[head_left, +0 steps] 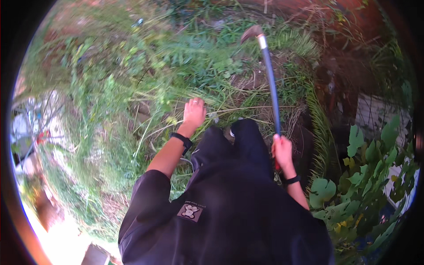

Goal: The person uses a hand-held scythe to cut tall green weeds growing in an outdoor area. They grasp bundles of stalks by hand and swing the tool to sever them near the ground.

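Observation:
My right hand (282, 151) is wrapped round the lower end of a long blue-handled sickle (271, 79). A red part of the grip shows just below the fist. The tool stands nearly upright in the view, its curved brownish blade at the top bending left from a pale metal collar. My left hand (194, 112), with a ring on one finger and a black band on the wrist, reaches into the weeds ahead of my knees. Its fingers curl over long grass stems (229, 108), which stretch away to the right.
Dense green weeds (110, 79) cover the ground ahead and to the left. A fern frond (323, 132) and broad-leaved plants (362, 176) rise close on my right. My dark-trousered legs (249, 137) are directly below. A grey box-like object (95, 255) lies at the lower left.

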Demonstrator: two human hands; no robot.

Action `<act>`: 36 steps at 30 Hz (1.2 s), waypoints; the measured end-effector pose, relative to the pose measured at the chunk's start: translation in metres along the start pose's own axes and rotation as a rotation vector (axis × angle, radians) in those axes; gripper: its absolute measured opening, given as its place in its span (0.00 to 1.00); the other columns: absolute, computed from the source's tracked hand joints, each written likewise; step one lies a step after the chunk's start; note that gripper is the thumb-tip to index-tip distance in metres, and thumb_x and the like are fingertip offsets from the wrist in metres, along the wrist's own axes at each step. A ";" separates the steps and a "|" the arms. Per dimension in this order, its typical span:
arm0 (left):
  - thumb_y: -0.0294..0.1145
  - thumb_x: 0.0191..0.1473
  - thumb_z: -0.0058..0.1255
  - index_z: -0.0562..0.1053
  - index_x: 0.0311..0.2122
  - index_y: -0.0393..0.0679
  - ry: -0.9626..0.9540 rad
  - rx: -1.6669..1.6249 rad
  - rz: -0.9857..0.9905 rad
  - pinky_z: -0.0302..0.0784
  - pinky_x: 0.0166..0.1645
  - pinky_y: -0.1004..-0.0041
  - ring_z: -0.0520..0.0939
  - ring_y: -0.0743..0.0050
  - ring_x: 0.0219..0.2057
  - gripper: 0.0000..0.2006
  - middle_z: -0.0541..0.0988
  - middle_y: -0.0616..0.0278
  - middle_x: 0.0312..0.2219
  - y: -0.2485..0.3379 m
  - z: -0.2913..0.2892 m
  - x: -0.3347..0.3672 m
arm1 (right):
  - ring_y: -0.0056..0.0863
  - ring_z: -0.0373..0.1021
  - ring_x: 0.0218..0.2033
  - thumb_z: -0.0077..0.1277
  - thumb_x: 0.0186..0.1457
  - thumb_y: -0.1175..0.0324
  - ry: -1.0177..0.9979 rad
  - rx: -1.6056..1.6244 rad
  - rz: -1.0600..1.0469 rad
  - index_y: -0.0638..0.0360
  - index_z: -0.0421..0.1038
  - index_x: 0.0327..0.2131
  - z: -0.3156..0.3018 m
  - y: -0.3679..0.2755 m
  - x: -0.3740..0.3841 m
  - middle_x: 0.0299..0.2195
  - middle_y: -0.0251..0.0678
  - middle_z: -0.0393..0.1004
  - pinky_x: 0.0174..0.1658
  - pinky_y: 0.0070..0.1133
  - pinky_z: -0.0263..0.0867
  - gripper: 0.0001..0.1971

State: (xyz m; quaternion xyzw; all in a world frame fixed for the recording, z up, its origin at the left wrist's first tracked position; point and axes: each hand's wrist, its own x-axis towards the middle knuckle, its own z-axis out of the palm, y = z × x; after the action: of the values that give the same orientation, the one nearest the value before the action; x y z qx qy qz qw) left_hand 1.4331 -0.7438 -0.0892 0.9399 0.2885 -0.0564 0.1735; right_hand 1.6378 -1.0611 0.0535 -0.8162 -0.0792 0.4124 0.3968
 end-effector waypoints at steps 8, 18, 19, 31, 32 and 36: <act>0.46 0.50 0.53 0.70 0.52 0.43 0.257 0.179 -0.286 0.60 0.62 0.52 0.63 0.49 0.62 0.26 0.67 0.44 0.57 -0.162 0.087 0.152 | 0.19 0.59 0.10 0.36 0.68 0.54 -0.014 0.733 0.140 0.58 0.62 0.25 0.000 -0.020 -0.018 0.14 0.32 0.64 0.14 0.17 0.57 0.21; 0.59 0.58 0.43 0.75 0.46 0.48 -0.370 0.171 -0.556 0.78 0.40 0.55 0.83 0.51 0.40 0.25 0.81 0.50 0.39 -0.105 0.097 0.119 | 0.22 0.56 0.07 0.35 0.67 0.48 0.339 0.752 0.434 0.55 0.59 0.22 -0.084 0.031 -0.025 0.12 0.31 0.60 0.11 0.20 0.55 0.24; 0.57 0.59 0.41 0.75 0.44 0.47 -0.363 0.120 -0.548 0.77 0.40 0.52 0.83 0.47 0.39 0.24 0.81 0.48 0.37 -0.076 0.099 0.119 | 0.23 0.57 0.07 0.37 0.66 0.47 0.332 0.731 0.452 0.55 0.60 0.22 -0.090 0.036 -0.025 0.11 0.32 0.60 0.10 0.20 0.55 0.24; 0.35 0.60 0.40 0.68 0.52 0.48 -0.206 0.068 -0.478 0.79 0.40 0.52 0.83 0.45 0.37 0.15 0.81 0.43 0.35 0.007 0.003 0.144 | 0.19 0.61 0.08 0.44 0.63 0.45 0.006 0.336 0.286 0.56 0.62 0.21 -0.110 0.003 0.027 0.12 0.29 0.64 0.12 0.19 0.58 0.26; 0.33 0.59 0.41 0.64 0.58 0.53 -0.213 0.072 -0.503 0.79 0.40 0.52 0.84 0.45 0.37 0.20 0.81 0.43 0.35 0.025 0.005 0.139 | 0.19 0.61 0.08 0.45 0.63 0.45 0.007 0.308 0.283 0.56 0.62 0.21 -0.109 0.007 0.034 0.12 0.29 0.64 0.12 0.18 0.57 0.26; 0.30 0.58 0.40 0.58 0.62 0.62 -0.340 0.094 -0.482 0.78 0.40 0.52 0.83 0.46 0.37 0.26 0.81 0.44 0.36 0.007 0.039 0.097 | 0.20 0.61 0.08 0.46 0.62 0.46 -0.059 0.335 0.274 0.56 0.61 0.19 -0.075 0.024 0.105 0.11 0.29 0.63 0.12 0.20 0.57 0.26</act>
State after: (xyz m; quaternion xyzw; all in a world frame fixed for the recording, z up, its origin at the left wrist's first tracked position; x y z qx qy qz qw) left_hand 1.5170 -0.7120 -0.1439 0.8284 0.4674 -0.2658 0.1570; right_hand 1.7566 -1.0733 -0.0018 -0.7297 0.0905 0.4934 0.4646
